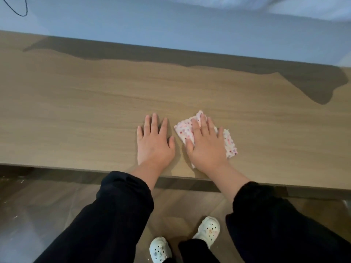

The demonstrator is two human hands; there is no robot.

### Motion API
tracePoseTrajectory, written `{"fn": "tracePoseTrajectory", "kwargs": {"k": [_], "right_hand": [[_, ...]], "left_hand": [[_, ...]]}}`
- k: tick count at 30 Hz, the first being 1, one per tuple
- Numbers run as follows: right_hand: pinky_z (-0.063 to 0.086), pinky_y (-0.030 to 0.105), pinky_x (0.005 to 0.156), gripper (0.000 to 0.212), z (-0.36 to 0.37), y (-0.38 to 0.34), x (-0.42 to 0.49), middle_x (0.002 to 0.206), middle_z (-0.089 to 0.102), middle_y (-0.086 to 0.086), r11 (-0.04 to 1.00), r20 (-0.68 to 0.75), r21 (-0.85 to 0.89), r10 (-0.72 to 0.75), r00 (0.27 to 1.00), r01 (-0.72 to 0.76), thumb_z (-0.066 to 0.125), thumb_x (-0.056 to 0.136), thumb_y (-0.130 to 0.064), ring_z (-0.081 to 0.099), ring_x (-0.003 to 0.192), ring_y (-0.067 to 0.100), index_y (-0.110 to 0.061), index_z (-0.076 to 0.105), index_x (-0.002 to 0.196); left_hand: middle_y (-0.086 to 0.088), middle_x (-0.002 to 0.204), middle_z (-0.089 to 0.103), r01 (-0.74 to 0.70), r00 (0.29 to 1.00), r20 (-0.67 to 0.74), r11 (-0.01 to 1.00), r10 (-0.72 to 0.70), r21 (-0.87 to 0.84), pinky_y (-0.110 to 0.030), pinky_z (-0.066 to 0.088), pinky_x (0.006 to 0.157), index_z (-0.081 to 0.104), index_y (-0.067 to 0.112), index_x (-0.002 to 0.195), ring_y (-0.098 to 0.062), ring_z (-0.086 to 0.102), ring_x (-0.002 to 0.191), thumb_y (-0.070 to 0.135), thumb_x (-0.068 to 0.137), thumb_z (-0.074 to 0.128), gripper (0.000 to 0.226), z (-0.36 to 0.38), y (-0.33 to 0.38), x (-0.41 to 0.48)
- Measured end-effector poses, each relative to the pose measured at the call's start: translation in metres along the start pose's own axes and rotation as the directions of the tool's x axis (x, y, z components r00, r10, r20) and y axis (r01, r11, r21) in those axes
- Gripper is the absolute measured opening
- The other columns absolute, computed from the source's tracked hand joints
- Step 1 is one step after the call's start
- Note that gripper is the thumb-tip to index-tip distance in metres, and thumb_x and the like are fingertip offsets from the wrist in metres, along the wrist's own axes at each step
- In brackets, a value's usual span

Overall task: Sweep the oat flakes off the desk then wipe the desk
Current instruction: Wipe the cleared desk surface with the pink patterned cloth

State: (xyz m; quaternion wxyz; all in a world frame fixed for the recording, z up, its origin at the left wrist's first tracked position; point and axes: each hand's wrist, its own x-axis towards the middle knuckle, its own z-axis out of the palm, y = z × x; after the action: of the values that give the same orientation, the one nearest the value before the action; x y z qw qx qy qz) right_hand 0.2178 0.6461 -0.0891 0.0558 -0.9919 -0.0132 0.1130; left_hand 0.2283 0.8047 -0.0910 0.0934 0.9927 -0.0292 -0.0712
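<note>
The wooden desk (76, 111) runs across the view, and I see no oat flakes on its top. My right hand (206, 144) lies flat, fingers spread, pressing a folded white cloth with pink and purple speckles (230, 144) onto the desk near the front edge. Part of the cloth shows beside my thumb and beyond my little finger. My left hand (154, 140) rests palm down on the bare wood just left of the cloth, fingers apart, holding nothing. Black sleeves cover both forearms.
A pale wall (133, 21) stands behind the desk, with a dark cable (22, 10) hanging at the upper left. Below the front edge is brown floor (57, 205) with a few pale specks at the far left, and my two white clogs (209, 229).
</note>
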Motion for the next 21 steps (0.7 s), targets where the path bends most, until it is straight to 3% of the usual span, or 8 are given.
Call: {"fn": "tracePoseTrajectory", "kwargs": {"k": [3,5,7,9,13,16,18,21], "right_hand": [[0.008,0.052,0.120,0.064,0.005,0.017,-0.037,0.163,0.003,0.004,0.953,0.021,-0.057,-0.297,0.955,0.298,0.017,0.098,-0.048,0.002,0.150,0.023,-0.022,0.012,0.156],[0.009,0.049,0.119,0.064,0.005,0.053,-0.047,0.162,0.006,0.003,0.918,0.041,-0.120,-0.375,0.926,0.377,0.018,0.098,-0.050,0.005,0.150,0.022,-0.023,0.013,0.156],[0.009,0.048,0.119,0.065,-0.002,0.089,-0.042,0.162,0.001,0.001,0.936,0.061,-0.147,-0.313,0.948,0.319,0.013,0.097,-0.053,0.002,0.150,0.020,-0.025,0.007,0.155],[0.006,0.049,0.120,0.067,-0.010,0.109,-0.023,0.163,-0.007,0.000,0.981,0.050,-0.121,-0.145,0.988,0.150,0.005,0.094,-0.054,-0.003,0.150,0.019,-0.027,0.001,0.155],[0.000,0.051,0.120,0.064,-0.023,0.092,0.024,0.163,-0.008,0.005,0.993,0.000,-0.017,0.121,0.993,-0.121,0.015,0.099,-0.046,-0.007,0.150,0.023,-0.023,0.000,0.156],[-0.003,0.048,0.119,0.063,-0.015,0.067,0.010,0.163,-0.010,0.004,0.988,0.011,-0.039,-0.146,0.989,0.146,0.016,0.100,-0.046,-0.008,0.150,0.022,-0.023,0.000,0.156],[0.001,0.048,0.120,0.063,-0.010,0.074,-0.014,0.163,-0.007,0.001,0.933,0.033,-0.064,-0.354,0.935,0.355,0.016,0.099,-0.049,-0.005,0.150,0.020,-0.025,0.005,0.156],[0.010,0.051,0.119,0.065,-0.013,0.120,-0.009,0.163,0.003,0.002,0.939,0.027,-0.064,-0.336,0.941,0.338,0.016,0.095,-0.053,0.004,0.151,0.020,-0.027,0.014,0.156]], "left_hand": [[-0.007,0.162,-0.002,-0.005,1.000,-0.010,1.000,0.005,-0.011,-0.046,0.001,0.120,0.013,0.023,0.154,-0.025,-0.008,0.148,0.040,0.098,0.027,0.061,-0.002,-0.001,0.000],[-0.007,0.162,-0.002,-0.013,1.000,-0.011,1.000,0.013,-0.009,-0.047,0.001,0.120,0.012,0.023,0.154,-0.025,-0.009,0.148,0.040,0.098,0.027,0.060,-0.003,0.000,-0.001],[-0.006,0.162,-0.002,-0.008,1.000,-0.007,1.000,0.008,-0.010,-0.047,0.001,0.120,0.012,0.024,0.154,-0.024,-0.009,0.148,0.040,0.098,0.026,0.060,-0.002,0.000,-0.001],[-0.006,0.162,-0.002,-0.004,1.000,-0.020,1.000,0.003,-0.006,-0.047,0.001,0.120,0.012,0.024,0.154,-0.024,-0.009,0.148,0.041,0.098,0.026,0.060,-0.002,0.000,-0.001],[-0.006,0.162,0.001,0.013,1.000,-0.026,1.000,-0.013,0.004,-0.046,0.002,0.120,0.014,0.024,0.154,-0.023,-0.007,0.148,0.040,0.098,0.027,0.060,-0.002,0.003,-0.002],[-0.010,0.160,0.015,0.032,0.999,-0.045,0.999,-0.031,0.029,-0.047,0.008,0.120,0.026,0.020,0.151,-0.027,0.006,0.148,0.036,0.095,0.036,0.059,-0.003,0.004,-0.002],[-0.018,0.147,0.037,0.058,0.993,-0.104,0.998,-0.059,-0.012,-0.050,0.023,0.114,0.043,0.013,0.140,-0.035,0.030,0.137,0.029,0.090,0.048,0.052,-0.007,0.008,0.008],[-0.023,0.132,0.046,0.061,0.978,-0.191,0.991,-0.083,-0.120,-0.053,0.033,0.106,0.044,0.004,0.136,-0.041,0.044,0.121,0.021,0.085,0.054,0.054,-0.010,0.025,0.025]]}}
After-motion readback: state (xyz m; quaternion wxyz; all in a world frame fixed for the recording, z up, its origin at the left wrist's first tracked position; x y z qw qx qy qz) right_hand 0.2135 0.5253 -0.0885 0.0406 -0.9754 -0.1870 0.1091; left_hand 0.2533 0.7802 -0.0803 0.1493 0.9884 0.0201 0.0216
